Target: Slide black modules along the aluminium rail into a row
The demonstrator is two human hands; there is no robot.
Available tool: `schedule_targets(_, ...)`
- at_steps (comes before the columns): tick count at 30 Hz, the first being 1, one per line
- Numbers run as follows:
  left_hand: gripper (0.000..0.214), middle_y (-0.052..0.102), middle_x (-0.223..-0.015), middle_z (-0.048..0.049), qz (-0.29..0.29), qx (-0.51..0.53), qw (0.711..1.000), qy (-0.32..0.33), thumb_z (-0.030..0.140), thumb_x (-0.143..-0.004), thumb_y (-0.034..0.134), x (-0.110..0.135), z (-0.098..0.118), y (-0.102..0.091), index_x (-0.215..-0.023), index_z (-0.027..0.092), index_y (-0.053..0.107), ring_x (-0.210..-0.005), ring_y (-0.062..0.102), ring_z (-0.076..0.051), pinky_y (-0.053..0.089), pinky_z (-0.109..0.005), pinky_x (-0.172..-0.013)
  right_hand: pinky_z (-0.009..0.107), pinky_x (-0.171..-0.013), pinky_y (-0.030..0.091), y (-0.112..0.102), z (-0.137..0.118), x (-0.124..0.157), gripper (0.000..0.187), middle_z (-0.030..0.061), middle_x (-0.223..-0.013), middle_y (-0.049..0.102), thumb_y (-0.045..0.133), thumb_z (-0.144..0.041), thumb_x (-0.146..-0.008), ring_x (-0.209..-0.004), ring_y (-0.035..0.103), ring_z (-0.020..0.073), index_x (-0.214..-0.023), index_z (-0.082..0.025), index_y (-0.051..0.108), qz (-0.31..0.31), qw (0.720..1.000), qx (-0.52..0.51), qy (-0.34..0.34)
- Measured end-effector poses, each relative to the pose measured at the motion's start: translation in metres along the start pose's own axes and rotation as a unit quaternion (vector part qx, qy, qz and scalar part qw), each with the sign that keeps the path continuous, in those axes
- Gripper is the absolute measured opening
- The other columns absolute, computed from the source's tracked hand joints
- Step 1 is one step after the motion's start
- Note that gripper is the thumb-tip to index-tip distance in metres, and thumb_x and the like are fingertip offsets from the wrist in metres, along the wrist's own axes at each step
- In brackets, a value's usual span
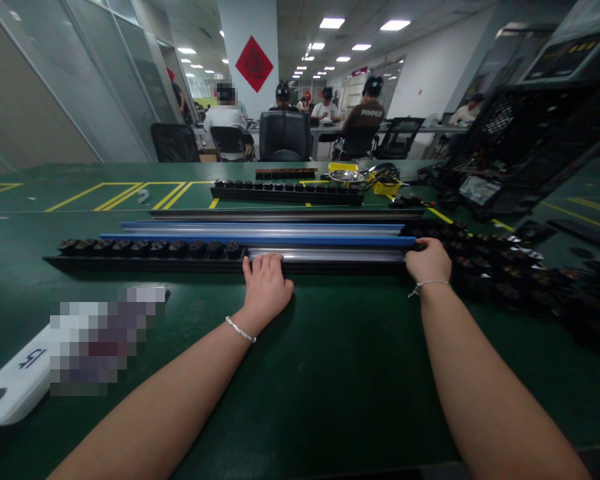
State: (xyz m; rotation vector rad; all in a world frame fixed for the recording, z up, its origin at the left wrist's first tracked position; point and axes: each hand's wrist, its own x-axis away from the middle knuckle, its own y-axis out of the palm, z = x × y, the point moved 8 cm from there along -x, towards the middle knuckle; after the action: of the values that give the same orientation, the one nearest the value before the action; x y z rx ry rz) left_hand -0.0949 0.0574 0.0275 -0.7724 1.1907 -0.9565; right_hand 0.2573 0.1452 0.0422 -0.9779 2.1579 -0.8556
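A long black rail (330,264) with a shiny channel lies crosswise in front of me. Several small black parts with brownish tops (170,249) stand in a row along its left portion. My left hand (267,285) grips the rail's near edge around its middle, fingers curled over the top just right of the row. At the rail's right end, my right hand (430,261) is closed in a pinch; its fingertips are partly hidden, and a small dark thing there cannot be made out. Directly behind lie blue-edged rails (260,233).
Loose black parts (500,263) are heaped at right. Farther back lie a filled black rail (285,193), a metal dish (347,176) and a dark machine frame (510,140). A white device (25,373) lies at left on the green table (300,400). People sit beyond.
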Motion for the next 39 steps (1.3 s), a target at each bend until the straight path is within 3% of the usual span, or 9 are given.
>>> schedule_targets(19,0.05,0.056,-0.125,-0.012,0.008,-0.005,1.0,0.008,0.024,-0.074,0.046,0.0008,0.0009,-0.0014,-0.123,0.014,0.051,-0.121,0.043,-0.03,0.016,-0.056,-0.112,0.038,-0.09,0.044,-0.0033,0.0051,-0.0042,0.049,0.0088,-0.102,0.061,0.057,-0.011,-0.058,-0.095,0.057,0.0248,-0.107,-0.018,0.059,0.011,0.999,-0.053,0.001)
schedule_targets(28,0.051,0.056,-0.126,-0.0128,0.004,0.005,1.0,0.005,0.024,-0.073,0.046,0.0003,0.0004,-0.001,-0.123,0.014,0.051,-0.122,0.043,-0.03,0.015,-0.056,-0.112,0.035,-0.093,0.04,-0.0078,0.0009,0.0005,0.05,0.0128,-0.111,0.059,0.056,-0.014,-0.066,-0.102,0.053,0.0255,-0.116,-0.015,0.058,-0.026,0.999,-0.017,0.024)
schedule_targets(39,0.051,0.056,-0.125,-0.0131,0.008,0.005,1.0,0.006,0.024,-0.073,0.047,0.0003,-0.0002,-0.0007,-0.122,0.015,0.051,-0.122,0.043,-0.03,0.016,-0.057,-0.112,0.035,-0.092,0.04,-0.0093,0.0045,-0.0011,0.049,0.0115,-0.105,0.059,0.056,-0.013,-0.066,-0.095,0.053,0.0226,-0.115,-0.015,0.06,-0.009,0.999,-0.021,0.031)
